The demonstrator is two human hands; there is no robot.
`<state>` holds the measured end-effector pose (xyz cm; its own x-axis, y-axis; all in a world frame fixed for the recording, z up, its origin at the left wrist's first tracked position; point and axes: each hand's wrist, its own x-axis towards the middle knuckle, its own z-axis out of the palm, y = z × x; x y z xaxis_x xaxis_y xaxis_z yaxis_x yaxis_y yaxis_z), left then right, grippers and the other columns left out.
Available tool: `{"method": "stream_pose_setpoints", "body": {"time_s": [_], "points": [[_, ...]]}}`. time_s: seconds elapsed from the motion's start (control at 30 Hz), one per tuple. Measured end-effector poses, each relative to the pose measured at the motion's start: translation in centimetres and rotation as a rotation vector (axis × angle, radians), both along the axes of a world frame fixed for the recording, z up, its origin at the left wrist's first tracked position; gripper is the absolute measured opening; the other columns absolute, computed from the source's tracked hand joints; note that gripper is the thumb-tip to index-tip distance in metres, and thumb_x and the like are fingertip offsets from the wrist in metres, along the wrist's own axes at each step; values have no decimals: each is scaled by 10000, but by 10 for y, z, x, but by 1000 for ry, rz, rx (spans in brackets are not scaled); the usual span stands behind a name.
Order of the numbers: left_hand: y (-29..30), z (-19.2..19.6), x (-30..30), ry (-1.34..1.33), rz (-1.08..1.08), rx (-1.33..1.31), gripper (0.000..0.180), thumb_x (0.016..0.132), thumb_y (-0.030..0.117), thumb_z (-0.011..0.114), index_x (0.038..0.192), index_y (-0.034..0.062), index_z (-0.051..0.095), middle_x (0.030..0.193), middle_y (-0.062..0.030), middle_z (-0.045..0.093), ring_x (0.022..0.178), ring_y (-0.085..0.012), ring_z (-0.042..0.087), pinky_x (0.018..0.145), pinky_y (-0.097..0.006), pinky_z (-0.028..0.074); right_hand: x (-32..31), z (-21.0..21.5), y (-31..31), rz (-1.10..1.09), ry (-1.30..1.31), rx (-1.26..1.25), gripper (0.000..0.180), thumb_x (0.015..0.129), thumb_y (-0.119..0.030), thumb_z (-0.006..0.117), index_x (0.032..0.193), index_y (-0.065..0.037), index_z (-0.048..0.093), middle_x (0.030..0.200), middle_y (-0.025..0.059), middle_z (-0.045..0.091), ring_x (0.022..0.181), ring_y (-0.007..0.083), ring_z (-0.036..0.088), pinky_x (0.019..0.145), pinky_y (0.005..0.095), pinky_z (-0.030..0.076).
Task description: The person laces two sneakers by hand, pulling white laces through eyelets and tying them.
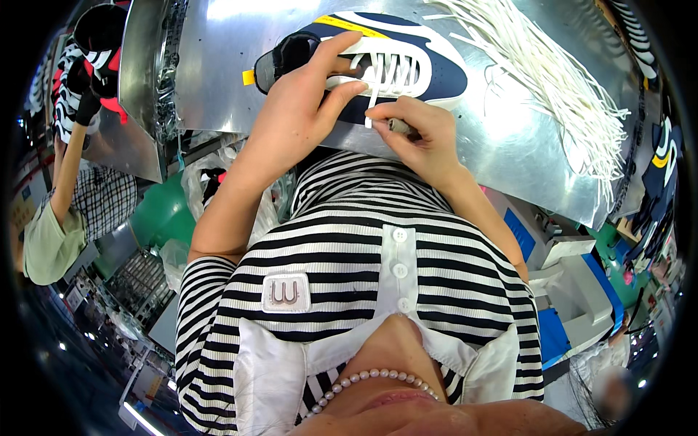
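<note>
A navy shoe upper [447, 76] with white trim and a yellow stripe lies on the metal worktop, its toe to the right. White lacing [392, 70] crosses its eyelets. My left hand [302, 98] holds the upper at the ankle end of the lacing, with thumb and forefinger on either side of the opening. Just below the lacing, my right hand [425, 134] is closed, its fingertips at the end of a white shoelace [374, 105]. A short, stubby brownish handle [402, 126] also sits in that hand; its working end is hidden.
Loose white shoelaces [538, 80] lie in a long bundle across the right of the metal worktop [218, 65]. At the left, a co-worker's arm [67, 171] reaches toward red, black and white shoe pieces [102, 62]. More navy pieces [660, 171] hang at the far right.
</note>
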<state>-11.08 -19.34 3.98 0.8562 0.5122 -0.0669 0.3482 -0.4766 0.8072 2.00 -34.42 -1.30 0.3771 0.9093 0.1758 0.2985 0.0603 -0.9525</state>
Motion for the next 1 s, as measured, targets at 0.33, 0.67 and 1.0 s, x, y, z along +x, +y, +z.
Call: {"method": "stream_pose_setpoints", "body": {"time_s": [0.33,0.67,1.0], "points": [[13,-19,22,-67,86,-152,396,1014,181,556,1390,61,526,987,-99,666,892,-145,646,806,-281,500,-16,4,7,-88,138,-65,164,846,-67,737,1008,-86,739,793,16,699,528,57,522,502,214,417],[-6,-4,-12,10,-52,263,195,923,128,652,1083,18,635,970,-155,672,848,-348,647,739,-359,507,-6,10,4,-229,313,-386,174,853,-190,766,924,-33,743,702,-27,650,632,30,530,582,204,434],[-4,2,-3,27,-60,114,248,894,193,708,1066,29,638,917,-137,681,715,-282,639,664,-327,499,-6,0,22,-338,410,-92,113,894,-132,727,908,-23,702,704,-86,565,626,2,453,551,180,356]]}}
